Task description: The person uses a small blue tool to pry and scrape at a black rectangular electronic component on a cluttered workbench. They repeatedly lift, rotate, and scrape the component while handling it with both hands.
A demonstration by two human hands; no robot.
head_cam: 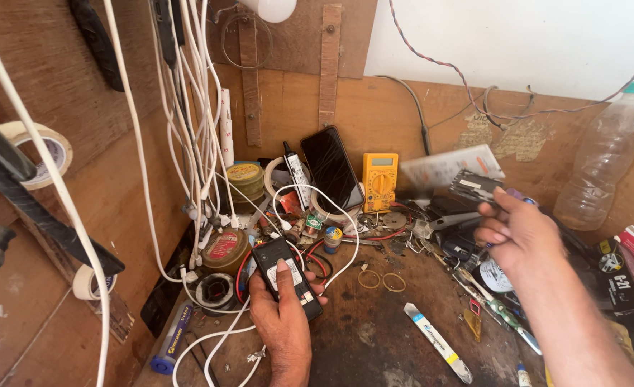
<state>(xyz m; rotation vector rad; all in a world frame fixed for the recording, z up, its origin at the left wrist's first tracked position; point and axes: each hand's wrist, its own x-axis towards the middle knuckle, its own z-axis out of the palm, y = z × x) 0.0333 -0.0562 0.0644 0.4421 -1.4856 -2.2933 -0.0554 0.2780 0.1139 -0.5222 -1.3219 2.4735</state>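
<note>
The small black slab-shaped phone body with its back cover off [287, 276] sat low and left of centre in the frame, gripped in the left hand [282, 315], whose fingers wrapped round its edges while the thumb pressed flat on the pale label in the open back, probably to steady it face down for work. Further right, at mid height, the right hand [512, 233] was lifted off the bench [374, 330] with its fingers curled round a dark flat rectangular part [476, 186], blurred, likely the phone's cover or battery; I cannot tell which. Behind, a black smartphone with a dark screen [332, 168] leaned against the wooden back wall beside a yellow multimeter [379, 181], both propped upright, apparently to stay within reach. White cables [188, 107] hung down at the upper left, and one looped round the phone body. A clear empty plastic bottle with a green cap [607, 154] stood at the far right.
</note>
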